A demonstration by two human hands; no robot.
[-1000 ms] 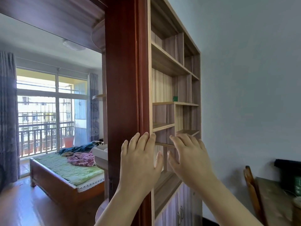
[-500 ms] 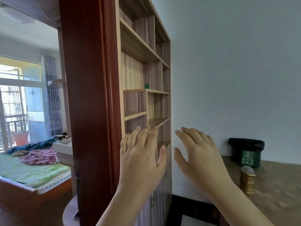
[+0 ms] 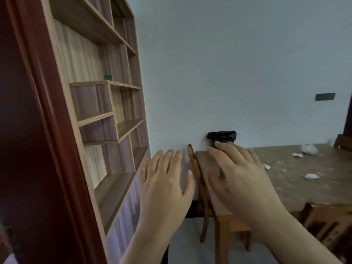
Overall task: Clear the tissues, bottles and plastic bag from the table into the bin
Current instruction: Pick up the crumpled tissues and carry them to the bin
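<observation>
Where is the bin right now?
The bin stands on the table against the wall, just beyond the right hand.

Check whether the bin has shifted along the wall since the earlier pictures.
Cannot tell: the camera panned right, and the right hand now hides most of the bin, against the wall.

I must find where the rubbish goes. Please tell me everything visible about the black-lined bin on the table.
The small dark bin with a black plastic liner stands upright at the far edge of the worn brown wooden table, by the pale wall. The crinkled liner folds over its rim. The right hand hides its lower body, so the contents cannot be seen.
</observation>
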